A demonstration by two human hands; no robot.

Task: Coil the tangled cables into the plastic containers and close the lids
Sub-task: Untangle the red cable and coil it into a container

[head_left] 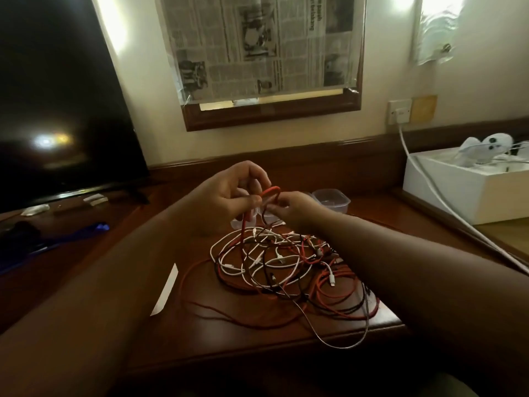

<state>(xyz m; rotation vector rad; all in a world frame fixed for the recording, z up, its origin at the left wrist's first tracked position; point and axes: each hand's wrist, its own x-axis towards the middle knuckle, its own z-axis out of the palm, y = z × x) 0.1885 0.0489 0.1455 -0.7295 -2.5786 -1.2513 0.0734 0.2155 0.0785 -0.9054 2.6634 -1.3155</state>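
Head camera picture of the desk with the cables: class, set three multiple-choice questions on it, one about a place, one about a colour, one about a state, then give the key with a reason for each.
1. Where does the clear plastic container stand?
A. behind the cable pile
B. on the white box
C. under the screen

2. What colour is the cable loop held up between the hands?
A. blue
B. red
C. green

3. How are the cables on the desk?
A. coiled in containers
B. tangled in a heap
C. hanging from the wall

Key: 1 A, it sits beyond the pile. 2 B, left hand and right hand pinch a red loop. 3 B, strands cross loosely.
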